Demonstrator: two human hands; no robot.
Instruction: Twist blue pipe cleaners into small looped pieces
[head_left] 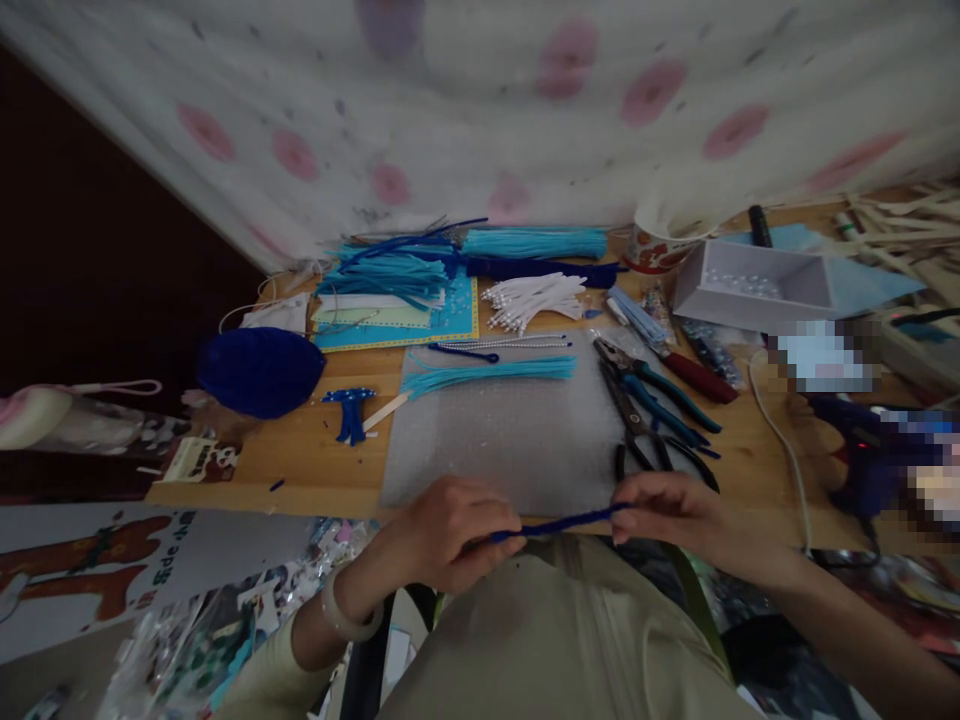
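A dark blue pipe cleaner [574, 522] stretches between my two hands at the table's front edge. My left hand [457, 530] pinches its left end, and my right hand [667, 515] pinches the right end. Just beyond them lies a grey translucent mat [487, 450] bearing a bundle of light blue pipe cleaners [495, 372]. Above that bundle rest a looped dark blue piece [465, 353] and a beaded strand [525, 342]. Left of the mat is a small blue bundle with pearly tips [349, 412], near a flat wooden stick [386, 412].
Pliers [660, 385] and black-handled scissors [637, 430] lie right of the mat. Behind are white pearl-tipped stems [532, 300], a white box of beads [750, 300] and a paper cup [660, 245]. A dark blue round object [260, 372] sits left; a glue gun [862, 450] stands right.
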